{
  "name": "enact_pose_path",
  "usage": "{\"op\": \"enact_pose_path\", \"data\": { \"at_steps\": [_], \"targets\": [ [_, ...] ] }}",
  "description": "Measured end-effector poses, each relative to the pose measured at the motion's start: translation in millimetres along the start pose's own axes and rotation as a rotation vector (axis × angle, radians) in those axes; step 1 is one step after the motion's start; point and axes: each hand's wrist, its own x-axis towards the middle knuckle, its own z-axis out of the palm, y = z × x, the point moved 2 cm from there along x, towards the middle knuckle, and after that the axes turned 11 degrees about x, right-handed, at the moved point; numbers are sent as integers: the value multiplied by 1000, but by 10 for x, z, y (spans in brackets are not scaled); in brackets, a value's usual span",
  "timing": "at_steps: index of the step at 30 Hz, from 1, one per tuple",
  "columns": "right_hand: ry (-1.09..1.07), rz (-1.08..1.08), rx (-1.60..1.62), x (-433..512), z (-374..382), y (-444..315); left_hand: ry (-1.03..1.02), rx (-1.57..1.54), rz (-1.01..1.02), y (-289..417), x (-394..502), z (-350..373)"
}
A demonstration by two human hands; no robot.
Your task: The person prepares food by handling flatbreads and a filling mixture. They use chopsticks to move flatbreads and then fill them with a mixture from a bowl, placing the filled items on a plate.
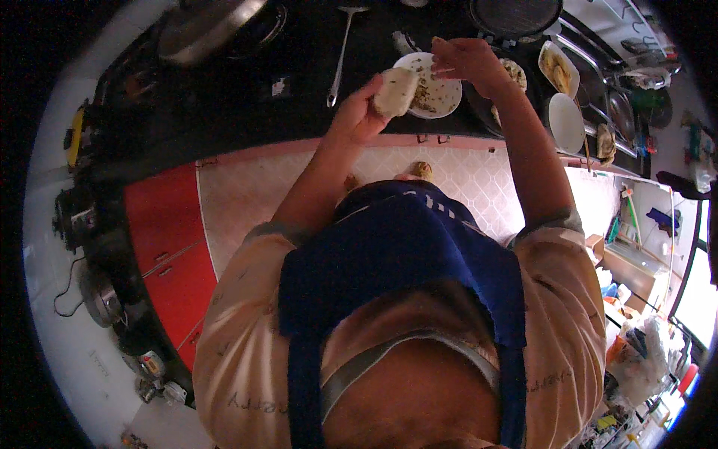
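My left hand (362, 106) holds a pale flat piece of food (395, 91), perhaps dough, tilted above the left rim of a white bowl (451, 101). A few dark specks dot its face. Chopped dark green bits (424, 96) are scattered over the inside of the bowl. Above the bowl's upper right side hovers my right hand (468, 63), fingers bent and pointing left; whether they pinch anything is not clear. Partly behind my right forearm lies a dark round plate or pan (479, 106) with pale, speckled pieces of food (513, 73) on it.
On the dark counter (235, 112) lies a metal ladle (340, 62), and a large metal lid or pan (207, 31) stands far left. A white dish of yellowish food (558, 70), a white bowl (565, 123), and chopsticks (583, 134) are at right, beside a metal-rimmed sink (608, 106). A dark round pan (516, 17) sits at the back.
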Motion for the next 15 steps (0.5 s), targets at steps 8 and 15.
{"op": "enact_pose_path", "data": {
  "at_steps": [8,15],
  "targets": [
    [84,-108,-606,188,-16,852,107,-29,-84,-348,-61,-472],
    [76,-287,-994,281,253,1266,80,7,-14,-485,88,-455]
  ]
}}
